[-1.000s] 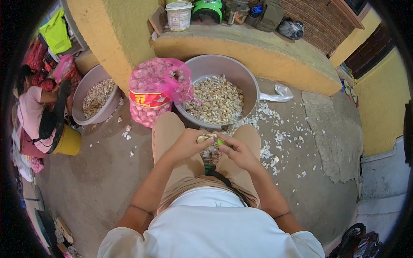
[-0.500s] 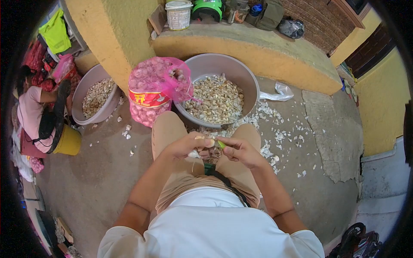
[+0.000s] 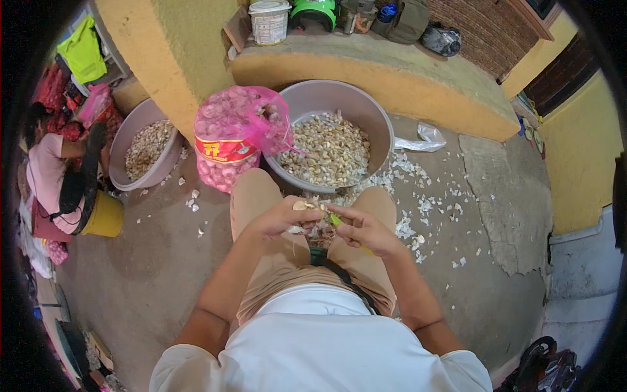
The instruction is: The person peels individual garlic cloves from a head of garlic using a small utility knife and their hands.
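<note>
Above my lap, my left hand (image 3: 279, 220) is closed around a pale garlic bulb (image 3: 302, 205), partly hidden by the fingers. Close beside it, my right hand (image 3: 371, 232) grips a small knife with a yellow-green handle (image 3: 336, 219); its blade is too small to make out. Just beyond my knees stands a large grey basin (image 3: 326, 95) with many loose garlic cloves (image 3: 333, 150) in it. A pink mesh bag (image 3: 225, 114) full of garlic bulbs leans at the basin's left side. Loose skins (image 3: 320, 234) lie between my thighs.
White garlic peelings (image 3: 424, 208) litter the floor right of the basin, near a plastic bag (image 3: 428, 138). At left, a person in a pink shirt (image 3: 49, 170) sits by a second basin (image 3: 171, 153) of cloves. A ledge (image 3: 366, 62) bears a bucket (image 3: 269, 25) and a green helmet (image 3: 313, 14).
My fingers have shifted slightly on the garlic, and more of its pale surface shows. The knife's handle has tilted a little in my right hand. The surroundings stay the same.
</note>
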Demonstrator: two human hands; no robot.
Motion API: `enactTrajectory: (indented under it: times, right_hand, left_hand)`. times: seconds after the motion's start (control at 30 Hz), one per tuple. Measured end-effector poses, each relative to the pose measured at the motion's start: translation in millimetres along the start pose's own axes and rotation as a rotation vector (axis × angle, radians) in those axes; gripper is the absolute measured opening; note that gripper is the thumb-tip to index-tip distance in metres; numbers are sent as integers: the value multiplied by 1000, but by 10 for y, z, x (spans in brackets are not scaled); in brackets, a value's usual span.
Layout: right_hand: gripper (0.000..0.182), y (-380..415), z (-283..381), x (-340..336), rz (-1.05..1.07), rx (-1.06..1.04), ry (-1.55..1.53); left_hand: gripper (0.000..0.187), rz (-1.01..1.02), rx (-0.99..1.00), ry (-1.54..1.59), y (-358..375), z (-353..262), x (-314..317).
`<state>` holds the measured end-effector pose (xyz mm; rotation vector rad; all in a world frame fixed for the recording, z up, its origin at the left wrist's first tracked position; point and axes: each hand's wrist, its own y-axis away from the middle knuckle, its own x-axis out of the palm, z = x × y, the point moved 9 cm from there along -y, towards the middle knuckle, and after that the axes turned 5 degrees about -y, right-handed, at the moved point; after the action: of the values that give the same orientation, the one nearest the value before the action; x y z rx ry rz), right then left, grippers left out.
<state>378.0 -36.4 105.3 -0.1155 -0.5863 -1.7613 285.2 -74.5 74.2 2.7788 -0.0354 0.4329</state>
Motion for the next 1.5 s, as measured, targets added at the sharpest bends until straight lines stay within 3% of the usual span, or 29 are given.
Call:
enactTrajectory:
  times: [0.17,0.5,0.63,0.87,1.13,1.23,1.33,1.43,1.5]
  right_hand:
    - [49,9,20,9,2,-9,63]
    - [51,54,158,41,-42,-121,257]
    - [51,43,199,36,-38,-276,440]
    - [48,72,232,41,-55,-279,505]
    - [44,73,212,5,-101,-215,540]
    - [45,88,339,55,-123,-523,635]
    - [46,63,117,-2,-108,-169,164]
    - [48,21,-53,-37,-47,-73,-116]
    - [50,-15,-110,-91,-17,-82,-105]
  left_hand:
    - [26,-70,-12,-162,40,-108,-41]
    - [25,-47,-6,-163,-9,-30,-47]
    - [24,-78,-9,-225,28,-117,8]
    - [25,-91,0,-382,48,-204,24]
    - [26,-138,45,-354,5,-153,-8]
    - [23,-180,82,-286,4,-150,-8]
    - [22,-171,95,-255,9,-193,22]
    - [22,-164,82,-243,13,-205,30]
    - [22,-167,84,-222,2,-199,12]
